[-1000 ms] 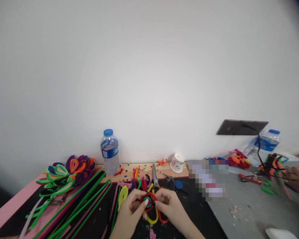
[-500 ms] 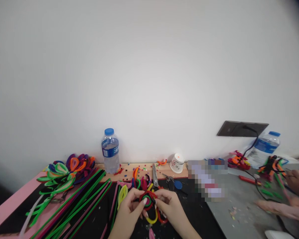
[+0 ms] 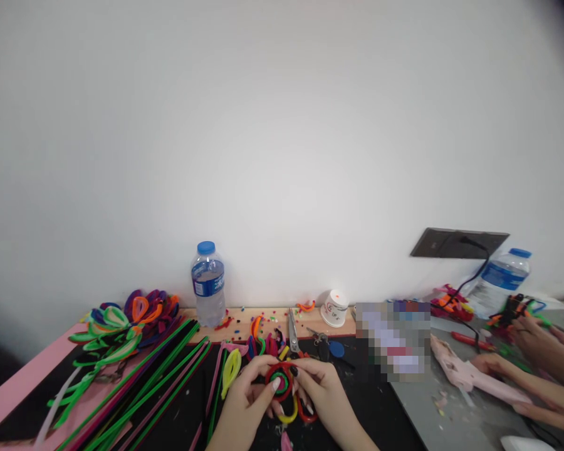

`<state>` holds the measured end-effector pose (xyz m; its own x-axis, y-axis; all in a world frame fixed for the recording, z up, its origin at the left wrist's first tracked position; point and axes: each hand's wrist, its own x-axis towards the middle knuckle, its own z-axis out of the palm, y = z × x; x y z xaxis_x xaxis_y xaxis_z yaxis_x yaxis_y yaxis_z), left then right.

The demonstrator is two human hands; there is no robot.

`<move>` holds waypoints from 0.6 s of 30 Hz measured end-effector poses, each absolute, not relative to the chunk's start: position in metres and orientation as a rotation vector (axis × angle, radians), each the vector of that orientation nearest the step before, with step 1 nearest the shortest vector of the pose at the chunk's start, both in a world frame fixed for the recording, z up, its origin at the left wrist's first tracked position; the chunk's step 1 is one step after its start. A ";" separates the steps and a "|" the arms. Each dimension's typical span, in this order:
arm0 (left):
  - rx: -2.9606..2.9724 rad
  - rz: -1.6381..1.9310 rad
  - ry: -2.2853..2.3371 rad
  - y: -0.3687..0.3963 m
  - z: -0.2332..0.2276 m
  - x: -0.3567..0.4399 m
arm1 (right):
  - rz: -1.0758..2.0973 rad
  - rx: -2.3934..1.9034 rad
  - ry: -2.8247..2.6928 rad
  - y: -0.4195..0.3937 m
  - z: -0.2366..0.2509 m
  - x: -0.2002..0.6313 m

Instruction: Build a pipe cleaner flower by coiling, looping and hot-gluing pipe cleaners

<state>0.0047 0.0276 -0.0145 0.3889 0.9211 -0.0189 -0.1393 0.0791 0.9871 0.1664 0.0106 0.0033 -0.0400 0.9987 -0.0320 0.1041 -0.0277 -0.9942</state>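
Note:
A round pipe cleaner coil, with a pink middle, a green ring and a red rim, is held between both my hands above the black mat. My left hand pinches its left side, the thumb lying across the front. On the right edge, my right hand grips the red rim with thumb and fingers. Scissors lie just behind the hands, blades toward the wall; yellow and red loops show below the coil, and I cannot tell whether they are handles. Left of my left hand is a yellow pipe cleaner loop.
Long pipe cleaners and pipe cleaner flowers lie at left. A water bottle, paper cup and keys stand or lie along the wall. At right, a co-worker's hands are beside a pink glue gun.
The coil has shifted slightly right and turned more toward me, both hands still on it. At right, the co-worker's hands reach further in, and the glue gun has moved left.

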 end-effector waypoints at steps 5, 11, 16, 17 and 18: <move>1.229 0.950 0.858 0.028 -0.013 0.005 | 1.207 -1.285 -1.301 0.010 0.004 0.166; 1.196 0.971 0.847 0.028 -0.011 0.005 | 1.208 -1.301 -1.311 0.010 0.004 0.167; 1.178 0.980 0.851 0.029 -0.012 0.005 | 1.202 -1.294 -1.307 0.012 0.001 0.167; 1.175 0.979 0.843 0.029 -0.012 0.005 | 1.205 -1.292 -1.305 0.012 0.001 0.167; 1.172 0.978 0.841 0.029 -0.012 0.005 | 1.207 -1.288 -1.305 0.012 0.000 0.167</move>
